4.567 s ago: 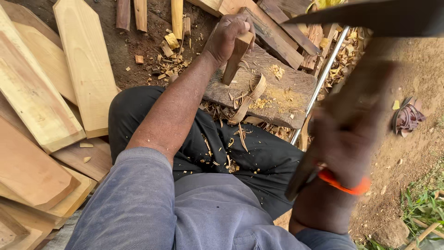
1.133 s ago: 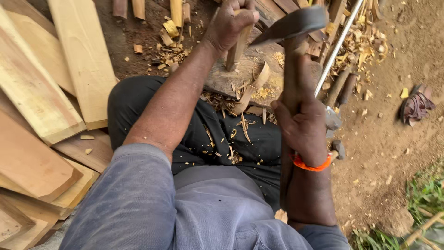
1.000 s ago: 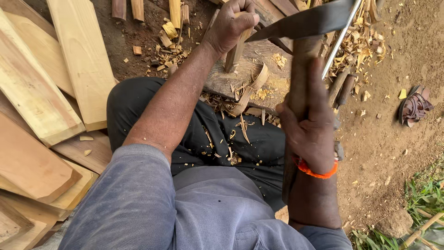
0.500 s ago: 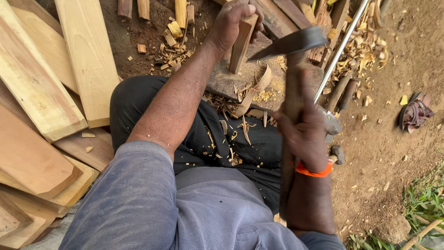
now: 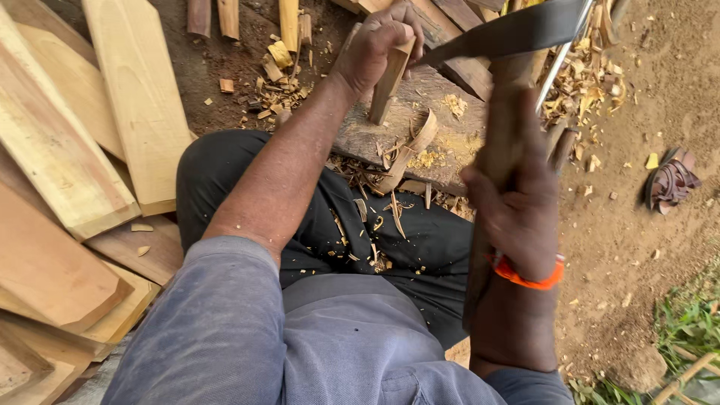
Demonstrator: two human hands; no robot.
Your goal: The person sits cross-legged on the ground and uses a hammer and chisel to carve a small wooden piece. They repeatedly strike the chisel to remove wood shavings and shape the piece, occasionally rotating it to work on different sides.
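My left fingers [image 5: 390, 22] were curled tight round the top of a small wooden stick [image 5: 390, 79], and my left hand [image 5: 375, 45] held it standing up, a bit tilted, with its low end on the chopping block [image 5: 442, 135]. My right hand [image 5: 517, 202] was closed all the way round the thick wooden handle [image 5: 502, 142] of a chopping tool, and its dark blade [image 5: 510, 30] was up high, with the tip close beside the stick near my left fingers. An orange band [image 5: 529, 277] sat on my right wrist. I think I was in the middle of shaving the stick, with the blade lifted for a cut. I think the next cut had to land on the side of the stick, below my fingers, so those fingers had to stay high and hold still. Curly wood shavings [image 5: 409, 154] lay on the block and on my dark trousers [image 5: 405, 247]. A pile of flat planks [image 5: 90, 150] lay to my left. A sandal [image 5: 671, 180] lay on the dirt ground [image 5: 637, 247] to my right, well apart from the block.
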